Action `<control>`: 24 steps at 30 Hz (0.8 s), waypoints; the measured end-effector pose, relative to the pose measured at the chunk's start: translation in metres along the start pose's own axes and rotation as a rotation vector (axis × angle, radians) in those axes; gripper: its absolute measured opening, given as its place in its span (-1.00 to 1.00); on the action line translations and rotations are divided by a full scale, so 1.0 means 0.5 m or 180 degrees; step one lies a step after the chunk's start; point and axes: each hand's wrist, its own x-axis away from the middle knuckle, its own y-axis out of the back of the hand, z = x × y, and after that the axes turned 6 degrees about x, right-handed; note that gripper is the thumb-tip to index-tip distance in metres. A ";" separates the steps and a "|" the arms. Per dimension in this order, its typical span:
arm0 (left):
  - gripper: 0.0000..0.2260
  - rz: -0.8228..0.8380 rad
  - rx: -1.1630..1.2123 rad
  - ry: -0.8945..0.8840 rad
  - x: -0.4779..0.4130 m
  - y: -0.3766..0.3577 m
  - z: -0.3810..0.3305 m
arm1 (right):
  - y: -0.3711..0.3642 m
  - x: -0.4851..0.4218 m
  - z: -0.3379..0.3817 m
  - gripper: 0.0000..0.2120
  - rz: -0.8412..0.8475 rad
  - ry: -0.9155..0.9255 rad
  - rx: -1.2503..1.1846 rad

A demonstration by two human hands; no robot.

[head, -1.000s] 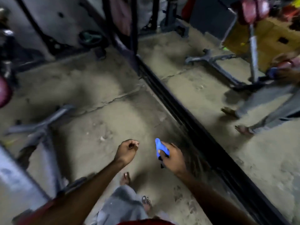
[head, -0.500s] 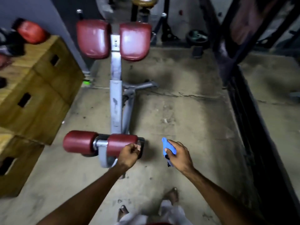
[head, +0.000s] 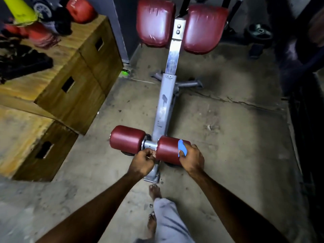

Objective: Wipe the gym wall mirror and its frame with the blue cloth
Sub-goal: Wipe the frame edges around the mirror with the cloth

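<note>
Concrete floor [head: 228, 137] is underfoot: with the cloth [head: 182, 149] bunched in the right hand [head: 192, 159] by the roller [head: 168, 149] and the left hand [head: 142, 162] curled, apparently empty, the cloth is best opened flat at the dark frame [head: 305, 146] rightward.

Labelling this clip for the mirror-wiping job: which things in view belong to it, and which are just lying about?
Job:
blue cloth, gripped in the right hand
dark frame at the right edge, likely the mirror's

Lying about:
red-padded bench
wooden boxes
yellow cone
weight plate
</note>
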 end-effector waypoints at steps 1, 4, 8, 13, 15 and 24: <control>-0.90 -0.0026 0.0002 0.0042 -0.007 0.004 0.002 | -0.014 -0.014 0.008 -0.51 -0.0093 -0.0005 0.0126; -0.90 0.0002 0.0017 0.0119 -0.035 0.013 0.013 | -0.073 -0.046 0.026 -0.49 -0.0234 0.0135 0.0436; -0.91 0.0115 -0.0014 0.0382 -0.084 0.026 0.043 | -0.180 -0.049 0.022 -0.41 0.0192 0.0543 0.1025; -0.87 0.0272 -0.0150 0.0514 -0.127 0.048 0.061 | -0.226 -0.013 0.013 -0.15 0.0364 0.0684 0.1235; -0.89 0.0374 -0.0141 0.0541 -0.142 0.054 0.065 | -0.218 -0.012 0.013 -0.16 0.0391 0.0728 0.1351; -0.82 0.0979 -0.0237 0.0306 -0.173 0.081 0.060 | -0.195 0.012 0.025 -0.24 0.0023 0.0593 0.1216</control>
